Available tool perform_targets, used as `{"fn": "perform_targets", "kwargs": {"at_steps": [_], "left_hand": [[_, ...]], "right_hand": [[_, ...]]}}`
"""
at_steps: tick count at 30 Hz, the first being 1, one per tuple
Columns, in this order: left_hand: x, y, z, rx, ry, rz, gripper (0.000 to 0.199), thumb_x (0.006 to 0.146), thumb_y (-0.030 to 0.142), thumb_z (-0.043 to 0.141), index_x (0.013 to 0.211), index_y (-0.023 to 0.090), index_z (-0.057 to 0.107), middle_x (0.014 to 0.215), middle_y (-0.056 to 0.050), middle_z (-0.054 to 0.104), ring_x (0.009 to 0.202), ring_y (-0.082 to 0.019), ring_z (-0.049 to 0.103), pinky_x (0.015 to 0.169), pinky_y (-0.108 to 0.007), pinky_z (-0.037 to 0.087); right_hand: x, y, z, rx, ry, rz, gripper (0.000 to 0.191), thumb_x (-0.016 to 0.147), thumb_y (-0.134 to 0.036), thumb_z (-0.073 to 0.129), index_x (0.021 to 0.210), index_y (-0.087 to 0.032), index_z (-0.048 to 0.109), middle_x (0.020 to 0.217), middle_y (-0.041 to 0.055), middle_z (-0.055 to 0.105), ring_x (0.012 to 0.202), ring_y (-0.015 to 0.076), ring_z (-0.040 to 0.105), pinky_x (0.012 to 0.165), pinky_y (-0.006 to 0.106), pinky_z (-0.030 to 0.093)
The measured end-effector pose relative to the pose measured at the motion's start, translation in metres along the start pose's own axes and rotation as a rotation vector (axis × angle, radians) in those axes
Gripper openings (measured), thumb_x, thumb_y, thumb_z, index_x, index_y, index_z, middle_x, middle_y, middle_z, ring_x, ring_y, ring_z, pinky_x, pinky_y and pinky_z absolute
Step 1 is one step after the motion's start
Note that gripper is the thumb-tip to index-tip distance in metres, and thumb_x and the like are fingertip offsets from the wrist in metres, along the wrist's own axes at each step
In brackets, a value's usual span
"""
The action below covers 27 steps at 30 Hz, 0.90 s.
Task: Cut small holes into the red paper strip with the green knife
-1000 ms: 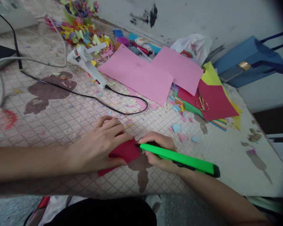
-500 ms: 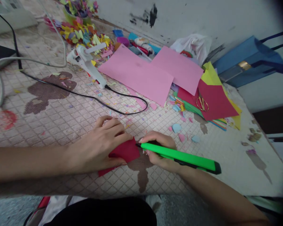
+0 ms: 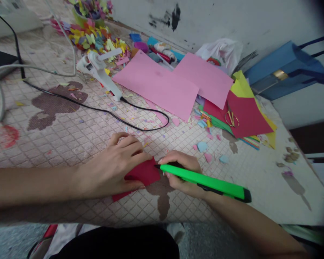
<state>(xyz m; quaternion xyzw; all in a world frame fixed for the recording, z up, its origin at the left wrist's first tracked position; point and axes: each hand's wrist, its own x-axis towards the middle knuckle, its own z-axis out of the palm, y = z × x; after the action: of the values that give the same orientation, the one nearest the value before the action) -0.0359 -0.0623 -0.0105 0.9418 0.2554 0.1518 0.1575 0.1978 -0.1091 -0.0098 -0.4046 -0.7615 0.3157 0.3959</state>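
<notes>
Nearest, the table's front edge (image 3: 97, 217) runs at 6 o'clock from the small red paper (image 3: 145, 172), with only a narrow strip of patterned cloth between. Left hand (image 3: 118, 158), at 9 o'clock, is spread over the paper, pressing it flat. Right hand (image 3: 189, 162), at 3 o'clock, has its fingers closed round a green pen-like tool (image 3: 213, 183), whose dark tip meets or sits just beside the paper's right edge; contact there is hard to tell. I judge this as close work along that edge; a further stroke calls for pinned paper and a steady tip

Beyond, a black cable (image 3: 151, 130) loops at 12 o'clock, limiting room that way. Blue scraps (image 3: 202, 146) lie at 2 o'clock, with gold-handled scissors (image 3: 231, 117) farther out. Farther still are the white glue gun (image 3: 105, 81) at 11, pink sheets (image 3: 162, 86) towards 12 and 1, and paper cutouts (image 3: 91, 37) at 11
</notes>
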Motion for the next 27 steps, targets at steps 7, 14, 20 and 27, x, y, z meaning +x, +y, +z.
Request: {"fn": "perform_targets", "kwargs": {"at_steps": [7, 14, 20, 27], "left_hand": [[-0.0002, 0.0003, 0.0005, -0.004, -0.004, -0.009, 0.044, 0.075, 0.04, 0.08, 0.11, 0.023, 0.062, 0.1, -0.005, 0.062, 0.103, -0.03, 0.054, 0.098, -0.052, 0.034], [0.0009, 0.0002, 0.0004, -0.006, -0.012, -0.015, 0.044, 0.074, 0.041, 0.081, 0.11, 0.023, 0.062, 0.1, -0.005, 0.063, 0.103, -0.031, 0.054, 0.096, -0.052, 0.035], [0.0006, 0.0001, -0.0003, -0.008, -0.018, -0.015, 0.043, 0.075, 0.041, 0.079, 0.111, 0.024, 0.063, 0.101, -0.005, 0.064, 0.103, -0.031, 0.055, 0.097, -0.052, 0.036], [0.0004, 0.0006, -0.0009, -0.001, -0.018, -0.01, 0.04, 0.076, 0.039, 0.078, 0.109, 0.023, 0.063, 0.1, -0.005, 0.063, 0.101, -0.03, 0.055, 0.097, -0.052, 0.036]], "right_hand": [[-0.0013, 0.0013, -0.0002, 0.011, 0.021, -0.002, 0.026, 0.074, -0.004, 0.056, 0.092, -0.017, 0.068, 0.078, 0.0016, 0.069, 0.061, 0.011, 0.063, 0.058, 0.023, 0.051], [-0.0006, 0.0021, 0.0009, -0.004, 0.007, -0.023, 0.023, 0.075, -0.006, 0.058, 0.092, -0.017, 0.068, 0.079, 0.0022, 0.07, 0.066, 0.0133, 0.065, 0.062, 0.025, 0.054], [-0.0005, 0.0027, 0.0009, -0.006, -0.017, -0.014, 0.023, 0.077, -0.008, 0.058, 0.094, -0.019, 0.068, 0.08, 0.0022, 0.07, 0.065, 0.0136, 0.065, 0.06, 0.026, 0.053], [-0.0016, 0.0031, -0.0025, 0.041, 0.012, 0.033, 0.025, 0.074, -0.005, 0.058, 0.093, -0.017, 0.069, 0.077, 0.0023, 0.069, 0.063, 0.0129, 0.065, 0.058, 0.025, 0.051]]}}
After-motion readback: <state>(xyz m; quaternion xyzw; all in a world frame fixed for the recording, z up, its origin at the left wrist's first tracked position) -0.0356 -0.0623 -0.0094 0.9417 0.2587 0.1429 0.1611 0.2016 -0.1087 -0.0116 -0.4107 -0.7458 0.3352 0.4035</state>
